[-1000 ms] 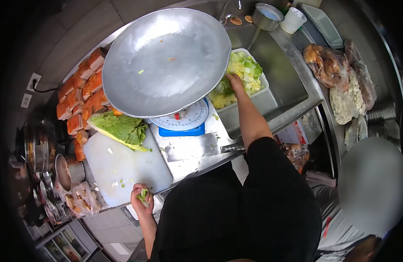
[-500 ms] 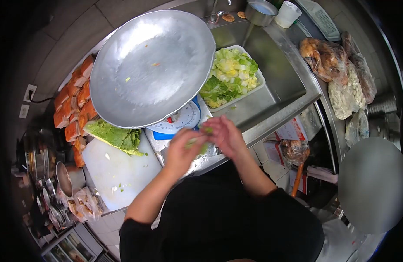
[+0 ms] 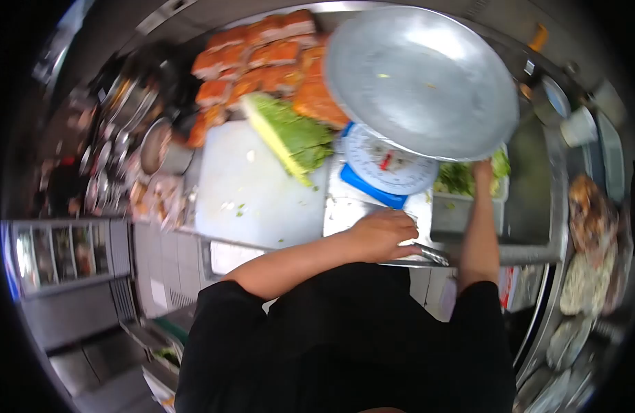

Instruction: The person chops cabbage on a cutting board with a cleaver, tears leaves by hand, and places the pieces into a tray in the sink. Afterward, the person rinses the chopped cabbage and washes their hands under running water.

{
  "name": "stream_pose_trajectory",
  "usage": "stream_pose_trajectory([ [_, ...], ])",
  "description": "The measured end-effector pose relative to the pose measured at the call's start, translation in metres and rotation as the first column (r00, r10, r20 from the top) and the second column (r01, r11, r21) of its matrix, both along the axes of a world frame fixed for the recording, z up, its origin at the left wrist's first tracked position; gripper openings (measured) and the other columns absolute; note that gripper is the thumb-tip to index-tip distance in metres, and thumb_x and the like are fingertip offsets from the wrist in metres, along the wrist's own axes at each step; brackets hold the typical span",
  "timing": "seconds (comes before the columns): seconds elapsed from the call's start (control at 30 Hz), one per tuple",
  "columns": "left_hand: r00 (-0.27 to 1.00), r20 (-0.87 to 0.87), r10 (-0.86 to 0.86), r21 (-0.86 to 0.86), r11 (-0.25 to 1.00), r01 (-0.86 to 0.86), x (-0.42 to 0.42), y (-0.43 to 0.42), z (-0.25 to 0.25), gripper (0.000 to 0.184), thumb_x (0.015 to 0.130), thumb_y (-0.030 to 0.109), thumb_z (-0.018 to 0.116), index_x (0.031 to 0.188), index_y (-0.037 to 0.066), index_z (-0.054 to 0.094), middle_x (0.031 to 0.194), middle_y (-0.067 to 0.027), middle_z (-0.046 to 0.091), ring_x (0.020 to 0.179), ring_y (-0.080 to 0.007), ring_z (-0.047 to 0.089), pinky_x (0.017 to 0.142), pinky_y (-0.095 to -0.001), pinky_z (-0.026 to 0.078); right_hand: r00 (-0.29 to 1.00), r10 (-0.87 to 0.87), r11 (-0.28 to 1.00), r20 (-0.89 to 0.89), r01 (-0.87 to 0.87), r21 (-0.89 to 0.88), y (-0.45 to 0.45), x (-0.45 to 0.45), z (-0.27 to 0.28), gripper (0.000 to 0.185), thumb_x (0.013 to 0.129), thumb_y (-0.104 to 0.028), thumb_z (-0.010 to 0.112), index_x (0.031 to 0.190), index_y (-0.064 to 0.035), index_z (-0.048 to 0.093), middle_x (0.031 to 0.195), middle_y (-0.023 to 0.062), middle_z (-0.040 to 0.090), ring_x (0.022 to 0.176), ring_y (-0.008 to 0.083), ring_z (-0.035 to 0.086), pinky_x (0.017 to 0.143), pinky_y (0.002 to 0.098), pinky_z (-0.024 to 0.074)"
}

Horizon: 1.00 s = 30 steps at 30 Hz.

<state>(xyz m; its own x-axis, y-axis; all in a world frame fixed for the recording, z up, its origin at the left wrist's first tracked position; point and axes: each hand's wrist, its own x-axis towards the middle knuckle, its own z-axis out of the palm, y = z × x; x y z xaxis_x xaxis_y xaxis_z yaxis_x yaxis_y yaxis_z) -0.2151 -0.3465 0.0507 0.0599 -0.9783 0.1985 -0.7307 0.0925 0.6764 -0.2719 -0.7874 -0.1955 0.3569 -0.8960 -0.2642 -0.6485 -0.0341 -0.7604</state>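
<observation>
My left hand (image 3: 383, 235) is over the counter in front of the blue dial scale (image 3: 372, 187), thumb apart from the fingers. It is close to a knife's metal handle (image 3: 431, 254); I cannot tell whether they touch. My right hand (image 3: 482, 169) reaches to the cut lettuce (image 3: 455, 177) in a white tub (image 3: 498, 206) in the sink; the bowl's rim hides its fingers. A large metal bowl (image 3: 427, 82) sits tilted in view on the scale, a few scraps inside. A lettuce wedge (image 3: 286, 134) rests at the back of a white cutting board (image 3: 252, 199).
Orange-brown slabs (image 3: 269, 65) are piled behind the board. The sink (image 3: 537, 179) is at the right, with a pot (image 3: 553, 96) and a white cup (image 3: 579, 127) behind it. Bagged food (image 3: 589, 234) lies at far right. A pot (image 3: 163, 148) and plastic bags (image 3: 159, 196) are left.
The view has swung left. My hands, together over the counter before, have parted: the left is lower near the knife, the right is at the lettuce tub. The green bits between them are gone from view.
</observation>
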Motion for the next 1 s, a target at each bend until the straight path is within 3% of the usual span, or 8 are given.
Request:
stream_pose_trajectory([
  [0.07,0.971,-0.008,0.239,-0.049,0.97,-0.239,0.025,0.051,-0.013,0.022,0.086,0.024,0.074,0.097,0.005,0.07,0.096,-0.0107,0.069,0.095,-0.0314,0.065,0.085,-0.0415,0.052,0.996,-0.047,0.996,0.082,0.04,0.078,-0.013,-0.016,0.016,0.046,0.089,-0.013,0.055,0.134,-0.0053,0.056,0.095,0.0239,0.07,0.051,0.0218,0.067,0.053,0.0357,0.0556],
  [0.1,0.918,-0.007,0.396,-0.11,0.913,-0.394,0.037,0.085,-0.025,0.02,0.084,0.02,0.076,0.096,0.004,0.071,0.099,-0.0118,0.07,0.094,-0.0322,0.066,0.085,-0.0422,0.053,0.969,-0.129,0.978,0.212,0.089,0.189,-0.009,-0.022,0.022,0.047,0.086,-0.011,0.056,0.132,-0.0072,0.058,0.099,0.0225,0.071,0.062,0.0248,0.07,0.06,0.0371,0.0564],
  [0.17,0.739,0.057,0.671,-0.142,0.738,-0.66,0.065,0.162,-0.056,0.016,0.084,0.014,0.071,0.095,0.003,0.071,0.1,-0.0164,0.069,0.097,-0.0365,0.064,0.089,-0.0439,0.05,0.959,0.193,0.941,-0.21,-0.241,-0.237,-0.012,-0.049,0.034,0.054,0.084,-0.016,0.059,0.137,-0.0062,0.055,0.114,0.0178,0.069,0.106,0.0312,0.067,0.087,0.0385,0.0516],
  [0.3,0.092,0.509,0.856,-0.131,0.183,-0.974,0.099,0.287,-0.069,0.068,0.087,0.042,0.071,0.137,0.0,0.05,0.146,-0.0268,0.043,0.134,-0.0437,0.041,0.113,-0.0538,0.031,0.982,0.116,0.952,0.147,-0.068,-0.298,0.005,-0.101,0.036,0.039,0.089,-0.014,0.061,0.127,-0.0064,0.063,0.112,0.0068,0.068,0.095,0.0156,0.061,0.079,0.0318,0.0484],
  [0.37,0.009,0.605,0.796,-0.047,0.046,-0.998,0.114,0.313,-0.085,0.082,0.087,0.05,0.069,0.146,0.0,0.04,0.151,-0.0284,0.036,0.143,-0.0425,0.032,0.118,-0.0546,0.023,0.975,0.071,0.975,0.211,-0.023,-0.223,0.035,-0.115,0.063,0.035,0.092,-0.013,0.061,0.126,-0.004,0.062,0.115,0.0071,0.068,0.1,0.0169,0.061,0.086,0.0312,0.0479],
  [0.57,0.306,0.44,0.844,-0.041,0.359,-0.933,0.196,0.257,-0.107,0.077,0.096,0.052,0.055,0.149,0.0,0.036,0.158,-0.0212,0.031,0.149,-0.034,0.025,0.122,-0.0505,0.017,0.969,0.02,0.992,0.246,0.011,-0.125,0.161,-0.126,0.115,0.023,0.095,-0.009,0.059,0.117,-0.0051,0.065,0.107,0.0032,0.069,0.095,0.0166,0.063,0.086,0.0314,0.0497],
  [0.73,0.633,0.309,0.71,-0.009,0.668,-0.744,0.2,0.244,-0.107,0.067,0.098,0.045,0.054,0.146,0.0,0.042,0.156,-0.0199,0.035,0.148,-0.0329,0.028,0.122,-0.0459,0.02,0.762,0.514,0.754,-0.393,-0.62,-0.217,0.301,-0.133,0.154,0.037,0.077,0.001,0.062,0.113,-0.007,0.064,0.108,0.0138,0.066,0.101,0.0305,0.065,0.091,0.0395,0.0509],
  [1.0,0.7,0.234,0.674,0.039,0.713,-0.7,0.113,0.239,-0.091,0.072,0.096,0.045,0.059,0.143,-0.006,0.041,0.155,-0.0246,0.034,0.147,-0.0372,0.029,0.122,-0.0467,0.02,0.634,0.5,0.482,-0.59,-0.77,-0.418,0.346,-0.122,0.172,0.034,0.064,-0.001,0.068,0.097,-0.0071,0.06,0.098,0.0164,0.057,0.099,0.0391,0.056,0.086,0.0474,0.0474],
])
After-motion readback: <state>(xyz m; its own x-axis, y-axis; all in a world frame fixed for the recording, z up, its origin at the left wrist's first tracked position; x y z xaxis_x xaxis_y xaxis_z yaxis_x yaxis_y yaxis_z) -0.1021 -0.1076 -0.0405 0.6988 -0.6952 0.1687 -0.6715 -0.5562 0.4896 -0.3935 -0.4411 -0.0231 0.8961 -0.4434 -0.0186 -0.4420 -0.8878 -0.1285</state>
